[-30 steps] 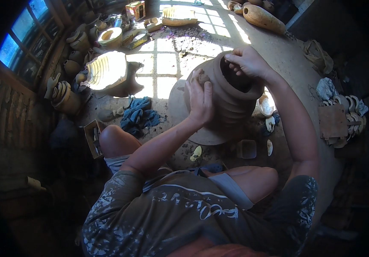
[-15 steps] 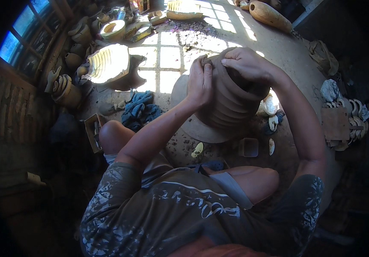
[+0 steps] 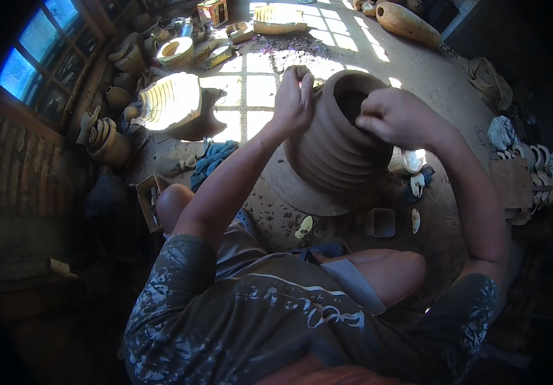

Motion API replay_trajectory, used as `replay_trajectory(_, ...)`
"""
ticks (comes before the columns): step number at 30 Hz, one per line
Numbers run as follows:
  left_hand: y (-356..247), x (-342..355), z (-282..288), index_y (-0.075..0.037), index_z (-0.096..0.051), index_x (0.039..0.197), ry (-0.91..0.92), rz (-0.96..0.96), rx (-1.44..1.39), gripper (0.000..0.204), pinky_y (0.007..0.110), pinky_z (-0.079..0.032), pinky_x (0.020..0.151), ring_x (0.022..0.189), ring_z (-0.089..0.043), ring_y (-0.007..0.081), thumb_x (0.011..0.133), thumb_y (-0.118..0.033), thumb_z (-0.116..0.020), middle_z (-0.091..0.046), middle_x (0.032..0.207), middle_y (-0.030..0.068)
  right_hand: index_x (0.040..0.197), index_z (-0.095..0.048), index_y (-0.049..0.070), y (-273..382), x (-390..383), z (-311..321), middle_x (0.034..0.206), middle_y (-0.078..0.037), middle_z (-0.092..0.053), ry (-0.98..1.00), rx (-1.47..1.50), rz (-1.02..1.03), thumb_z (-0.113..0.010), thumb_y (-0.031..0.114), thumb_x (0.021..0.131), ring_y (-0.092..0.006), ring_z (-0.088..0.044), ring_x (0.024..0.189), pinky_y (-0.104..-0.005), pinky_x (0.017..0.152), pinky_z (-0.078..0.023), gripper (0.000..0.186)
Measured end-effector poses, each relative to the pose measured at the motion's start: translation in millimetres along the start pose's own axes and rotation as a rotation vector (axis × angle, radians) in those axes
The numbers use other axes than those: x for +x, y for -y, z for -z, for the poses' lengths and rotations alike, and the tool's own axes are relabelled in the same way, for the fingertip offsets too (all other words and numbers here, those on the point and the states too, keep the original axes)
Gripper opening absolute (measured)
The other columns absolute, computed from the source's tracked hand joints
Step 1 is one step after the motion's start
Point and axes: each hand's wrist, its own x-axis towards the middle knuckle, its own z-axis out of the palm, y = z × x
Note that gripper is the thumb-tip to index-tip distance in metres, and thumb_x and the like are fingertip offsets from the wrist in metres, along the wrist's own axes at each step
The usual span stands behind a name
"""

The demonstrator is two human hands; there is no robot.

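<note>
A large ribbed clay pot (image 3: 337, 151) stands upright in front of me on a round base (image 3: 308, 199), its round mouth open at the top. My right hand (image 3: 395, 115) is closed in a fist over the right side of the mouth, its fingertips at the opening. What it holds, if anything, is hidden. My left hand (image 3: 294, 99) is raised beside the pot's left side near the rim, fingers curled. Something dark shows at its fingertips, too unclear to name.
Left of the pot lie a blue cloth (image 3: 215, 160) and a sunlit ribbed clay vessel (image 3: 170, 102). A small square container (image 3: 380, 222) and a pale oval piece (image 3: 416, 221) lie near my knee. A long clay vessel (image 3: 408, 25) rests at the far right.
My left hand has drawn up and left, off the pot's wall. My right hand has moved right and down along the rim and closed into a fist. The view has shifted slightly.
</note>
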Motion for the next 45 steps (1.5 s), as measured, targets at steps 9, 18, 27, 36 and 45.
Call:
replay_trajectory(9,-28,-61,-15,0.008,-0.048,0.133,-0.120,0.035,-0.112,0.048,0.052,-0.042,0.100,0.113,-0.055,0.0453,0.109,-0.034,-0.045,-0.057,0.121,0.0317,0.087,-0.071,-0.002,-38,65,-37,0.075,-0.003,-0.065,-0.091,0.482,-0.404,-0.062,0.030,0.103,-0.0111,-0.059,0.069,-0.0310,0.067,-0.049,0.037)
replay_trajectory(18,-24,-47,-5,0.007,-0.045,0.137,-0.040,0.027,-0.193,0.044,0.048,-0.044,0.102,0.114,-0.057,0.0423,0.112,-0.029,-0.040,-0.058,0.122,0.0294,0.095,-0.071,-0.001,-19,59,-31,0.088,-0.020,-0.070,0.089,0.327,-0.076,-0.058,0.029,0.100,-0.0318,-0.067,0.082,-0.0425,0.081,-0.051,0.033)
replay_trajectory(27,-18,-17,9,0.004,-0.055,0.118,-0.090,-0.045,-0.037,0.032,0.046,-0.048,0.092,0.103,-0.061,0.0385,0.112,-0.023,-0.037,-0.060,0.114,0.0245,0.087,-0.071,0.005,11,-2,-5,0.089,-0.012,-0.069,-0.018,-0.200,0.129,-0.072,0.026,0.094,-0.0343,-0.066,0.083,-0.0469,0.073,-0.052,0.023)
replay_trajectory(36,-112,-109,54,0.003,-0.059,0.101,0.558,0.183,-0.597,0.042,0.036,-0.050,0.073,0.077,-0.061,0.0219,0.115,-0.031,-0.037,-0.062,0.086,0.0116,0.118,-0.068,-0.005,66,-54,-65,0.102,-0.013,-0.066,-0.538,-0.020,0.279,-0.076,0.011,0.083,-0.0278,-0.065,0.088,-0.0373,0.079,-0.057,0.040)
replay_trajectory(45,-111,-112,68,0.005,-0.060,0.114,0.797,0.303,-0.504,0.043,0.032,-0.051,0.074,0.082,-0.060,0.0128,0.112,-0.037,-0.051,-0.063,0.090,0.0091,0.110,-0.071,-0.005,68,-77,-108,0.102,-0.016,-0.069,-0.582,0.308,0.146,-0.073,-0.001,0.082,-0.0314,-0.069,0.091,-0.0397,0.079,-0.059,0.028)
